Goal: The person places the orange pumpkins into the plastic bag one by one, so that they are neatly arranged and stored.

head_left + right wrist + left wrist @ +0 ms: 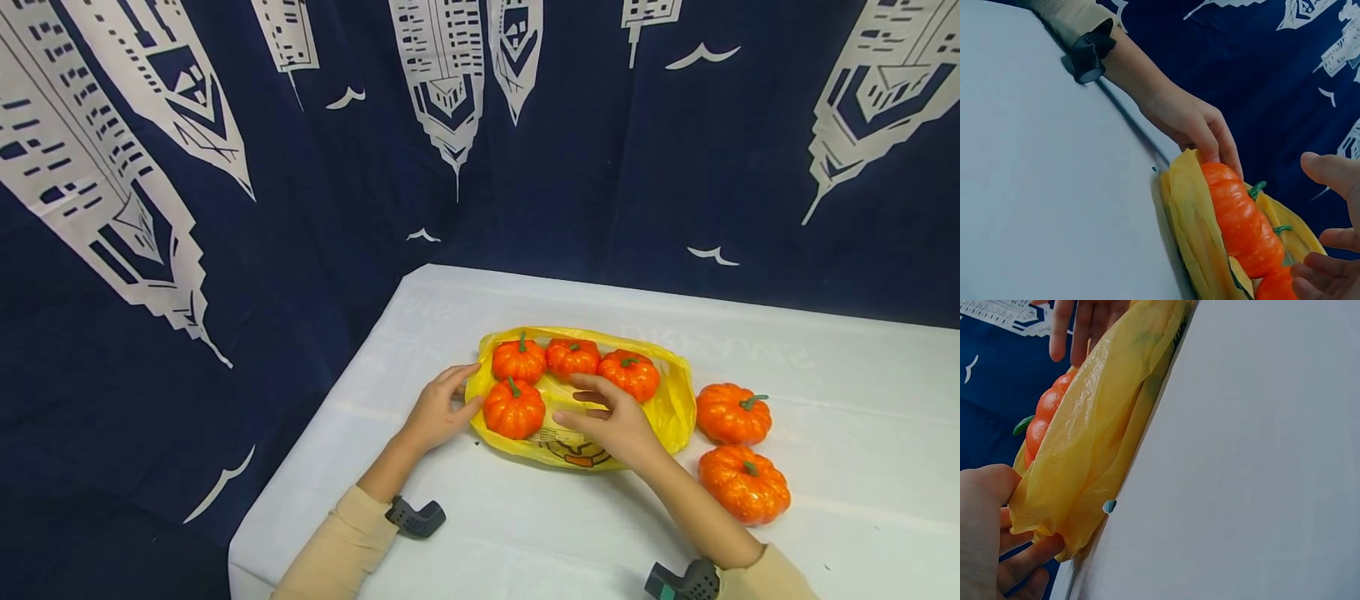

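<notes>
A yellow plastic bag (678,408) lies spread open on the table, holding several small orange pumpkins with green stems. Inside, one pumpkin (514,410) sits near the front left, and others, such as a pumpkin (628,375), line the back. My left hand (441,408) rests against the bag's left end, thumb and fingers spaced apart on either side of it; in the left wrist view the yellow plastic (1085,450) hides part of the fingers. Over the bag's right half hovers my right hand (618,421), fingers loosely bent with nothing between them.
Two more pumpkins stand right of the bag: an upper pumpkin (733,413) beside its edge and a lower pumpkin (744,485) nearer the front. A white cloth covers the table (525,533). Behind hangs a dark blue curtain (570,183) with white building prints.
</notes>
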The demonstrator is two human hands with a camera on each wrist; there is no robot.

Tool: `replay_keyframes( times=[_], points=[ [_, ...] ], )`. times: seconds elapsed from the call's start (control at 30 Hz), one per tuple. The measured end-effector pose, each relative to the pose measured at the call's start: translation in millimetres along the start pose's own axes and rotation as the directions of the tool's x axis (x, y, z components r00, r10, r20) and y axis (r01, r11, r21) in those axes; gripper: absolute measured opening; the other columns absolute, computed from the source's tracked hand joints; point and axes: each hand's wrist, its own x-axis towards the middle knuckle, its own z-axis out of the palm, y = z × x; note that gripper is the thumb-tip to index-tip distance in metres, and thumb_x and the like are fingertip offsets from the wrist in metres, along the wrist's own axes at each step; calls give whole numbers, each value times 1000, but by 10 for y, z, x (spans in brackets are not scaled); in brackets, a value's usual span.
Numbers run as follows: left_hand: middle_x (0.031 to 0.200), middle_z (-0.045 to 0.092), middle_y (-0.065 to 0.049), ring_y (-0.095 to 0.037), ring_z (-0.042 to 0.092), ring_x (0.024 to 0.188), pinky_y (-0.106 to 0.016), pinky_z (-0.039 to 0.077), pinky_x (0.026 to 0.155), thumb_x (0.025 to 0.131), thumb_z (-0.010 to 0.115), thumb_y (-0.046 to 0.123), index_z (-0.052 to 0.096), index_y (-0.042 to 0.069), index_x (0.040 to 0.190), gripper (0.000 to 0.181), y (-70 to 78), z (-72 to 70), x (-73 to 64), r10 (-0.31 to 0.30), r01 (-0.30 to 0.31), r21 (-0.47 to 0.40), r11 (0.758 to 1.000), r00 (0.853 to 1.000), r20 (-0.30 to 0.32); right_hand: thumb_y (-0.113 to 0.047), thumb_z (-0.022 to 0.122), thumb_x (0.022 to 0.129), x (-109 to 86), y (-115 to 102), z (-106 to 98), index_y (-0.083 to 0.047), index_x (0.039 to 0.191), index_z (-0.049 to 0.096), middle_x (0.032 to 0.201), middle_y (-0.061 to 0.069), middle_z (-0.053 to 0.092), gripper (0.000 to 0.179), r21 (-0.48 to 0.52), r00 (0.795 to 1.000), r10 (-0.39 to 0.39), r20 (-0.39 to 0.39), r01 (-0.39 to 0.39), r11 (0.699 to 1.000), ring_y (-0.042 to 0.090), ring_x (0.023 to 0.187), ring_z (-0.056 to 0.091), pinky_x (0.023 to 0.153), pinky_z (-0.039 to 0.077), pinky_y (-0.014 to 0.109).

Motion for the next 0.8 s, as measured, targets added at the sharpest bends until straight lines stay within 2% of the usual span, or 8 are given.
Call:
replay_keyframes(
  times=[0.1, 0.2, 0.33, 0.43, 0.57, 0.8],
  points=[
    [133, 55, -16, -25, 66, 97, -37, 53, 90, 90, 66, 14, 53, -2, 136, 51, -2, 1, -3, 2, -2, -1, 1000, 1000, 0, -26, 76, 86, -63, -2, -49, -1, 138, 50, 136, 19, 53, 64, -19, 1000, -3, -10, 3, 1000, 36, 122, 52, 97, 48, 42],
    [134, 55, -16, -24, 66, 97, -36, 53, 89, 90, 67, 14, 53, -1, 136, 51, -2, 0, -1, -3, 3, 0, 1000, 1000, 2, -26, 76, 86, -127, -12, -108, 0, 138, 50, 136, 19, 53, 64, -25, 1000, -7, -25, 6, 1000, 34, 122, 52, 98, 48, 36],
    [134, 55, -16, -25, 66, 96, -37, 53, 89, 89, 67, 14, 53, -1, 137, 51, 6, -2, -1, -9, 9, 2, 1000, 1000, 1, -27, 75, 87, -210, -49, -199, -1, 140, 48, 137, 19, 52, 65, -15, 999, -6, -36, 5, 1000, 35, 124, 51, 91, 47, 19],
    [133, 56, -16, -25, 66, 96, -38, 53, 89, 89, 67, 13, 53, -1, 137, 51, 14, -1, -4, -12, 12, 6, 1000, 1000, 0, -27, 74, 88, -260, -57, -264, -1, 141, 47, 137, 19, 51, 65, -14, 999, -14, -43, 14, 1000, 37, 124, 50, 89, 45, 13],
    [134, 55, -16, -25, 66, 97, -37, 53, 89, 89, 66, 14, 53, -1, 137, 51, 18, -2, -4, -18, 18, 13, 1000, 1000, 2, -28, 73, 88, -317, -44, -338, -1, 140, 47, 135, 19, 53, 64, -41, 998, -29, -63, 27, 999, 36, 123, 52, 90, 45, 12],
    [134, 55, -15, -25, 65, 98, -38, 53, 89, 89, 67, 15, 54, 0, 137, 51, 16, -3, -2, -22, 21, 9, 1000, 1000, 5, -29, 72, 90, -422, -49, -438, -2, 141, 46, 136, 19, 53, 64, -42, 997, -8, -83, 5, 999, 37, 123, 51, 87, 45, 11]
  ],
)
